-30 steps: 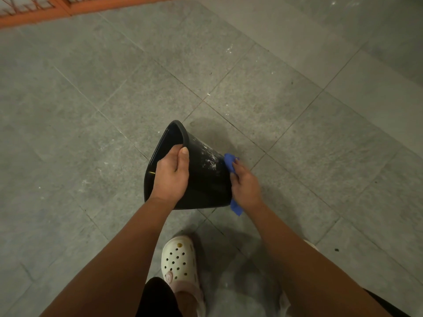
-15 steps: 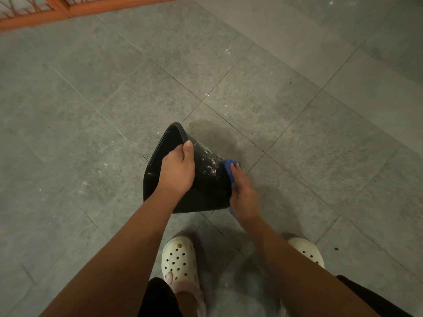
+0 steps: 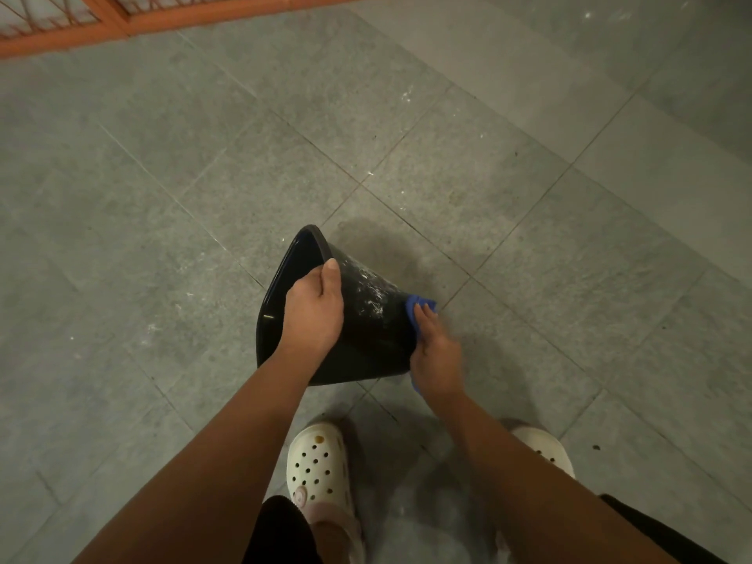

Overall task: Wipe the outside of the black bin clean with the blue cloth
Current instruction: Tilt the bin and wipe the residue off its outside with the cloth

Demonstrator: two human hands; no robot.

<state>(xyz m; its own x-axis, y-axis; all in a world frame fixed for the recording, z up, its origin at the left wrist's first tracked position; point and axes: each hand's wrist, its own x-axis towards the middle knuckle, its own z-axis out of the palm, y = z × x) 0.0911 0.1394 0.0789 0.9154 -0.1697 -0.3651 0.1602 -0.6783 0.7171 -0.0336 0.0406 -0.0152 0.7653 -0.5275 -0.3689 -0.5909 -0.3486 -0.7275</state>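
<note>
The black bin [image 3: 368, 335] is tipped on its side above the floor, its mouth to the left and its base to the right. White smears mark its upper outer wall. My left hand [image 3: 313, 311] grips the rim, thumb on the outside. My right hand [image 3: 435, 356] presses the blue cloth [image 3: 419, 305] flat against the bin's base end; only the cloth's top edge and a small corner below the hand show.
Grey floor tiles [image 3: 529, 238] spread all around. My two white clogs [image 3: 317, 462] stand just below the bin. An orange-framed grille [image 3: 81, 18] runs along the top left edge.
My right hand and the blue cloth have slid a little up along the bin's base end. My right foot has come into view. The left hand keeps its grip on the rim.
</note>
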